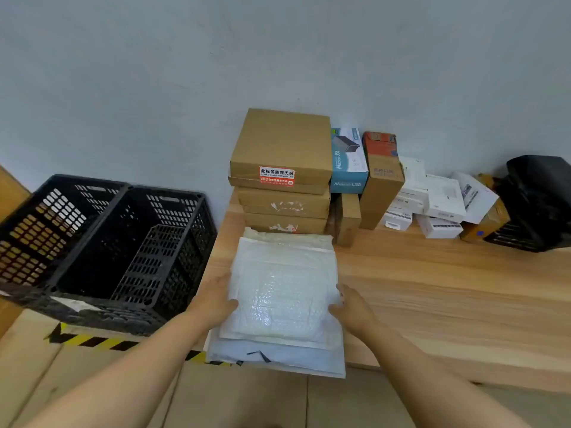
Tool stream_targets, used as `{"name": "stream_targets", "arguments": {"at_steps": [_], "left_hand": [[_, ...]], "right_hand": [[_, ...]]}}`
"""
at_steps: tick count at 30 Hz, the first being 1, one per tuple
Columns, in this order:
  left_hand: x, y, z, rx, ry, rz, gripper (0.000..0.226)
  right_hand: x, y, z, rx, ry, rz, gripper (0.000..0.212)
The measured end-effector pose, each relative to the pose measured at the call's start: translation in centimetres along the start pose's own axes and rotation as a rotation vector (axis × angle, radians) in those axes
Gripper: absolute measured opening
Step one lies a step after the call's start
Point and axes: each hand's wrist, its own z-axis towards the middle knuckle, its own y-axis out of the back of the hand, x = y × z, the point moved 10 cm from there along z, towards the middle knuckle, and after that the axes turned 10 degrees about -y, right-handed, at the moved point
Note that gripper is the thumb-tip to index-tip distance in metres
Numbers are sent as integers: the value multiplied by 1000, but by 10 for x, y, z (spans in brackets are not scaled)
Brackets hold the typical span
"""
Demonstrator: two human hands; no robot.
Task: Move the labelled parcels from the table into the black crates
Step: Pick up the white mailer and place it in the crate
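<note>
Left of the left hand (213,299), the black crates (123,242) look nearly empty. Both hands grip the top bubble mailer (282,288) on the table (448,288) edge, right hand (352,307) opposite. Beyond, stacked boxes (281,180) wait; most remains.

White bubble mailer (282,285) flat on top of mailer pile (278,356) at table's (448,291) near left corner, gripped at both side edges: left hand (213,299) on left edge, right hand (352,307) on right. Pile overhangs table's front edge. Behind, stack of flat brown cardboard parcels (282,180), top one with red-and-white label sticker. Two black perforated crates (102,242) side by side left of table, open tops, apparently on floor.
</note>
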Motion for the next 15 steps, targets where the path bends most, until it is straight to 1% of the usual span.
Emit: {"name": "stream_targets", "arguments": {"at_steps": [2,4,8,12,15], "left_hand": [[5,-5,7,-18,8,-140,66],[10,-8,10,-41,63,-223,64],[17,-8,14,-124,166,-427,53],[32,-1,16,-187,277,-510,41],[34,0,13,-189,287,-598,23]], "right_hand": [[-3,-4,5,31,-42,87,69],[-6,-10,7,54,-87,139,70],[-16,-18,13,59,-202,326,71],[-20,-21,15,81,-282,512,55],[-18,-21,13,50,-325,554,56]]}}
